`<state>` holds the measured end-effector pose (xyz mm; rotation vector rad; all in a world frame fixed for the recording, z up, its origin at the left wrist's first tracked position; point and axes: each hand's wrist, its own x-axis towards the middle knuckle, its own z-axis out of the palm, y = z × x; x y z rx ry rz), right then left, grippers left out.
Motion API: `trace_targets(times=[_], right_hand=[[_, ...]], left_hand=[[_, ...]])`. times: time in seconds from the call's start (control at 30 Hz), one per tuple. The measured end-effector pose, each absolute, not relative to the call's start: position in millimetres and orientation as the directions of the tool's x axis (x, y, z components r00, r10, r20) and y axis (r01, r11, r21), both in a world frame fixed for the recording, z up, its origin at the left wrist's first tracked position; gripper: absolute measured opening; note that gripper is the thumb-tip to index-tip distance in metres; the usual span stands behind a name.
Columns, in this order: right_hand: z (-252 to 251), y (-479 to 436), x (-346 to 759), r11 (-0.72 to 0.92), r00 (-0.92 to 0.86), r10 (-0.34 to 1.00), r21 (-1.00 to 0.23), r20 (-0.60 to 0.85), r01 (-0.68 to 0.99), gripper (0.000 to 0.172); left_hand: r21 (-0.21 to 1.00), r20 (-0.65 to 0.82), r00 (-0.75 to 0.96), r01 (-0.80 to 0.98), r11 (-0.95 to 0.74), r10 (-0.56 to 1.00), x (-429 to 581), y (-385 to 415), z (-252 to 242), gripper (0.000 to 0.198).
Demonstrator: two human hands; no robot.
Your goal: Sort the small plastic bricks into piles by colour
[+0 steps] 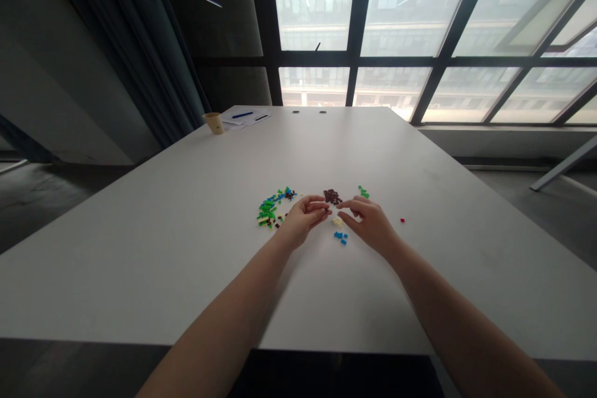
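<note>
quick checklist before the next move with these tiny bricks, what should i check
Left hand off the dark brown bricks: ok, it sits just beside them.
Right hand near the cream bricks: ok, just above them.
Brick held in either hand: cannot tell, too small to see.
Blue bricks apart from both hands: ok.
Green and blue pile single-coloured: not ok, colours are mixed.
Red brick with a pile: not ok, it lies alone.

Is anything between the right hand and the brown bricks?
Nothing visible: the fingertips of the right hand end just beside the brown plastic bricks. The cream bricks lie nearer the person, off that path.
</note>
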<state>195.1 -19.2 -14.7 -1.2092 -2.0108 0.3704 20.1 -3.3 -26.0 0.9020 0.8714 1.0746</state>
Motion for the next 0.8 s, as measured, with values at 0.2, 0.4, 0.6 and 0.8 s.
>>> trace_targets(times=[0.2,0.4,0.6,0.8], right_hand=[[-16,-22,189,0.566,-0.280,0.818,-0.614,0.503,0.551,0.018],[-20,-21,186,0.602,-0.257,0.788,-0.613,0.559,0.511,0.017],[-20,-21,186,0.608,-0.242,0.780,-0.605,0.578,0.514,0.018],[-20,-22,187,0.592,-0.211,0.785,-0.603,0.583,0.535,0.018]], left_hand=[[0.827,-0.222,0.337,-0.431,0.360,0.915,23,-6,-28,0.037],[0.795,-0.273,0.441,-0.397,0.459,0.855,23,-8,-31,0.036],[0.704,-0.340,0.490,-0.433,0.563,0.803,24,-10,-24,0.025],[0.615,-0.419,0.467,-0.486,0.621,0.779,24,-10,-20,0.011]])
